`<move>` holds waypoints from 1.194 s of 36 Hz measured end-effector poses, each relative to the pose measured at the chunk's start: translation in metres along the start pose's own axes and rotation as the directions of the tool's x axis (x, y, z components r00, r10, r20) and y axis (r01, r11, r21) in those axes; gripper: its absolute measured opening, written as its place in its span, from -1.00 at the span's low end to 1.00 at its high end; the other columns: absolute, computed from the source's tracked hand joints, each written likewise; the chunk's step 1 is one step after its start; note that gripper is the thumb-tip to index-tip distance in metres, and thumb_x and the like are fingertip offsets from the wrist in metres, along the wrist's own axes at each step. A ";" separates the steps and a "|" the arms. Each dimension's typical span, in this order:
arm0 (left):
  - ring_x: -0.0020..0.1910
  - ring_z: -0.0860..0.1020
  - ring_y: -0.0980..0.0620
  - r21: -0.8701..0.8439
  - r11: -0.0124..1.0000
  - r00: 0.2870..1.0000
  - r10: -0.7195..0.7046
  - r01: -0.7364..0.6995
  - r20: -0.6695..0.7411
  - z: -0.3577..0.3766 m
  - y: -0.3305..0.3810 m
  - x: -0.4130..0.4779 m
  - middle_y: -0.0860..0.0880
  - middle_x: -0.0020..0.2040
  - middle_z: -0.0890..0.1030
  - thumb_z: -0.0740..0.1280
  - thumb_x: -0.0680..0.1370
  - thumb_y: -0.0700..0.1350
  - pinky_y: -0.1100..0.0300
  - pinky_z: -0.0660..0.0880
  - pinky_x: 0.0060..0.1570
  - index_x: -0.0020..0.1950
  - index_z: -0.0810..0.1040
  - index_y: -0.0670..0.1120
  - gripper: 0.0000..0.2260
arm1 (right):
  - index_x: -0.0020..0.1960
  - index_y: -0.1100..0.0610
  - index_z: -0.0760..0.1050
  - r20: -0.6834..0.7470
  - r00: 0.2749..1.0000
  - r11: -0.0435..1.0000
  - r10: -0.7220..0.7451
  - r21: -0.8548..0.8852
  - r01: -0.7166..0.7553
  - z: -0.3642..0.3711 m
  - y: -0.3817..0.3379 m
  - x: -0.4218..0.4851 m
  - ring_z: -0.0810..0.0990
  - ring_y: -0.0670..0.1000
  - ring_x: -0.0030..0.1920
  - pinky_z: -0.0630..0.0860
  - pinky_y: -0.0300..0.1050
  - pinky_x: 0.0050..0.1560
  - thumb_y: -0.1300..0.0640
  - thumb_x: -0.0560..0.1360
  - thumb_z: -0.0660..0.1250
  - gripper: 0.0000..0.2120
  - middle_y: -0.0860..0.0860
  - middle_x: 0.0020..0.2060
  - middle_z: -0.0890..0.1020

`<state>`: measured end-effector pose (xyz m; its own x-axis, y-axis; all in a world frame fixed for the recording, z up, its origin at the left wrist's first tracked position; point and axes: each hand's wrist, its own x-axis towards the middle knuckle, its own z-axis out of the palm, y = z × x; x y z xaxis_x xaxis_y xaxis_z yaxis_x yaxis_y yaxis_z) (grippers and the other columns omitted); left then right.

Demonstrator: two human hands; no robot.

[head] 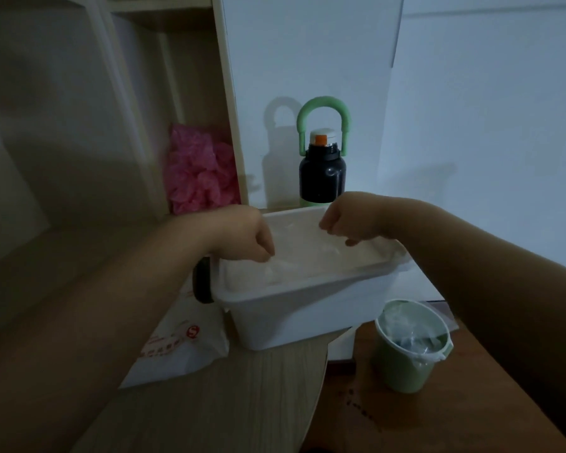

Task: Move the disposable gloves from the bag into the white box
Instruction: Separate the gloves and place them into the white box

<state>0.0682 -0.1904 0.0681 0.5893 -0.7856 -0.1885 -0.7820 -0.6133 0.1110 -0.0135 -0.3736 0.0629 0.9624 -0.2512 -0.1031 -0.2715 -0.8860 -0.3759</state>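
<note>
Home room: wooden desk, shelf unit, water bottle, small bin.

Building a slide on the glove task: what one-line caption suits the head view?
Left hand and right hand pinch clear disposable gloves over the white box, the bag lying beside it.

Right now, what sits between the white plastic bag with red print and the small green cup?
The white rectangular plastic box stands between the bag and the cup, in the head view.
</note>
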 end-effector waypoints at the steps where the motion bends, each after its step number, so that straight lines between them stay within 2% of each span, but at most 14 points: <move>1: 0.07 0.54 0.15 -0.016 1.000 0.999 0.002 -0.002 -0.043 -0.001 -0.002 -0.003 0.16 0.13 0.61 0.33 0.56 -0.07 0.25 0.44 0.15 0.18 0.63 0.04 -0.78 | 0.25 0.16 0.52 -0.025 1.000 1.000 -0.007 0.008 0.007 0.000 -0.001 -0.003 0.58 0.04 -0.05 0.57 -0.08 0.06 0.27 0.56 0.21 -0.71 0.05 0.01 0.58; 5: 0.01 0.51 0.17 -0.137 0.990 0.970 -0.010 -0.024 -0.244 -0.004 -0.006 -0.018 0.12 0.05 0.61 0.31 0.57 -0.07 0.30 0.39 -0.01 0.15 0.65 -0.01 -0.80 | 0.19 0.17 0.57 -0.182 0.983 0.992 -0.032 0.116 0.053 0.000 -0.008 -0.018 0.57 0.10 -0.03 0.54 -0.09 0.07 0.30 0.55 0.20 -0.72 0.12 0.09 0.59; 8: 0.05 0.54 0.13 -0.298 0.952 0.930 -0.047 -0.068 -0.365 -0.004 -0.011 -0.036 0.09 0.04 0.62 0.34 0.56 -0.09 0.22 0.44 0.09 0.15 0.65 -0.04 -0.80 | 0.19 0.17 0.57 -0.305 0.949 0.971 -0.082 0.192 0.145 0.001 -0.026 -0.027 0.46 -0.09 -0.23 0.42 -0.21 -0.07 0.26 0.55 0.21 -0.73 -0.06 -0.14 0.54; 10: 0.03 0.56 0.13 -0.366 0.926 0.899 -0.080 -0.092 -0.430 -0.002 -0.017 -0.052 0.10 0.01 0.63 0.35 0.55 -0.09 0.18 0.47 0.10 0.14 0.65 -0.04 -0.81 | 0.19 0.16 0.57 -0.389 0.915 0.946 -0.105 0.244 0.212 0.004 -0.046 -0.034 0.44 -0.15 -0.27 0.42 -0.29 -0.19 0.24 0.55 0.22 -0.74 -0.09 -0.17 0.51; 13: -0.04 0.57 0.18 -0.405 0.907 0.829 -0.139 -0.113 -0.542 0.006 -0.035 -0.084 0.11 -0.06 0.63 0.37 0.54 -0.10 0.23 0.46 0.05 0.10 0.67 -0.03 -0.83 | 0.17 0.16 0.56 -0.455 0.865 0.913 -0.209 0.227 0.340 0.018 -0.083 -0.045 0.56 -0.03 -0.09 0.53 -0.18 -0.06 0.21 0.54 0.23 -0.76 0.01 -0.01 0.59; 16: -0.15 0.52 0.27 -0.480 0.870 0.748 -0.240 -0.117 -0.618 0.020 -0.056 -0.118 0.06 -0.09 0.62 0.35 0.55 -0.14 0.44 0.40 -0.10 0.10 0.64 -0.04 -0.84 | 0.09 0.15 0.59 -0.488 0.818 0.887 -0.305 0.168 0.430 0.040 -0.124 -0.054 0.54 -0.02 -0.05 0.48 -0.18 0.00 0.19 0.52 0.25 -0.80 -0.01 -0.09 0.57; 20: -0.23 0.47 0.32 -0.564 0.825 0.686 -0.415 0.009 -0.597 0.054 -0.092 -0.163 0.15 -0.20 0.56 0.33 0.57 -0.15 0.60 0.31 -0.28 0.10 0.61 0.01 -0.86 | 0.10 0.12 0.60 -0.453 0.808 0.851 -0.376 0.177 0.494 0.084 -0.174 -0.059 0.50 -0.08 -0.10 0.35 -0.27 -0.12 0.15 0.52 0.27 -0.79 -0.05 -0.13 0.57; 26: 0.01 0.55 0.07 -0.676 0.708 0.655 -0.612 0.205 -0.442 0.118 -0.141 -0.198 -0.02 0.08 0.63 0.32 0.56 -0.17 0.16 0.46 0.10 0.15 0.63 -0.08 -0.81 | 0.25 0.13 0.52 -0.247 0.882 0.849 -0.402 0.260 0.460 0.156 -0.208 -0.053 0.54 0.01 0.11 0.38 -0.23 0.01 0.12 0.55 0.26 -0.71 0.03 0.08 0.60; 29: 0.08 0.53 0.03 -0.684 0.680 0.627 -0.661 0.266 -0.413 0.143 -0.152 -0.202 -0.03 0.14 0.59 0.30 0.56 -0.19 0.18 0.43 0.11 0.18 0.58 -0.10 -0.79 | 0.38 0.11 0.38 -0.162 0.909 0.864 -0.383 0.285 0.415 0.190 -0.217 -0.043 0.48 0.04 0.23 0.35 -0.20 0.10 0.04 0.54 0.30 -0.57 0.05 0.23 0.53; 32: 0.18 0.50 0.01 -0.640 0.686 0.645 -0.670 0.346 -0.368 0.164 -0.155 -0.194 -0.02 0.22 0.54 0.26 0.58 -0.18 0.24 0.35 0.08 0.26 0.52 -0.10 -0.74 | 0.46 0.09 0.25 -0.082 0.942 0.895 -0.324 0.296 0.333 0.215 -0.218 -0.034 0.41 0.05 0.33 0.33 -0.15 0.22 -0.06 0.50 0.33 -0.40 0.06 0.35 0.44; 34: 0.15 0.52 -0.03 -0.589 0.715 0.659 -0.654 0.377 -0.372 0.174 -0.156 -0.188 -0.06 0.22 0.57 0.25 0.59 -0.14 0.25 0.37 0.05 0.27 0.53 -0.11 -0.74 | 0.47 0.10 0.26 -0.028 0.965 0.934 -0.262 0.246 0.261 0.228 -0.216 -0.026 0.40 0.07 0.34 0.33 -0.08 0.29 -0.08 0.51 0.31 -0.41 0.06 0.37 0.42; 37: 0.08 0.57 -0.10 -0.508 0.765 0.650 -0.624 0.396 -0.433 0.181 -0.156 -0.181 -0.10 0.11 0.63 0.28 0.59 -0.04 0.09 0.47 0.08 0.17 0.60 -0.13 -0.75 | 0.26 0.16 0.49 -0.147 0.966 0.932 -0.214 0.265 0.247 0.237 -0.208 -0.016 0.53 0.07 0.08 0.42 -0.12 0.06 0.02 0.59 0.19 -0.67 0.10 0.16 0.59; 39: 0.15 0.55 -0.12 -0.446 0.794 0.644 -0.600 0.412 -0.474 0.183 -0.155 -0.177 -0.08 0.16 0.62 0.30 0.57 0.01 0.01 0.45 0.14 0.13 0.64 -0.11 -0.74 | 0.11 0.19 0.53 -0.212 0.962 0.911 -0.169 0.338 0.235 0.238 -0.203 -0.013 0.48 0.02 -0.13 0.33 -0.17 -0.11 0.05 0.62 0.12 -0.71 0.08 -0.07 0.60; 43: 0.11 0.57 -0.08 -0.435 0.796 0.573 -0.605 0.421 -0.553 0.183 -0.153 -0.174 0.04 0.04 0.67 0.38 0.51 -0.03 -0.05 0.44 0.13 -0.10 0.71 -0.04 -0.86 | -0.11 0.10 0.50 -0.182 0.970 0.883 -0.159 0.413 0.222 0.235 -0.201 -0.006 0.45 0.00 -0.17 0.30 -0.19 -0.19 0.05 0.63 0.10 -0.74 -0.01 -0.24 0.52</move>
<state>0.0487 0.0552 -0.0944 0.9229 -0.1246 0.3644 -0.2864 -0.8547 0.4330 0.0362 -0.1021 -0.0775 0.9764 -0.1743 0.1276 -0.0249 -0.6777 -0.7349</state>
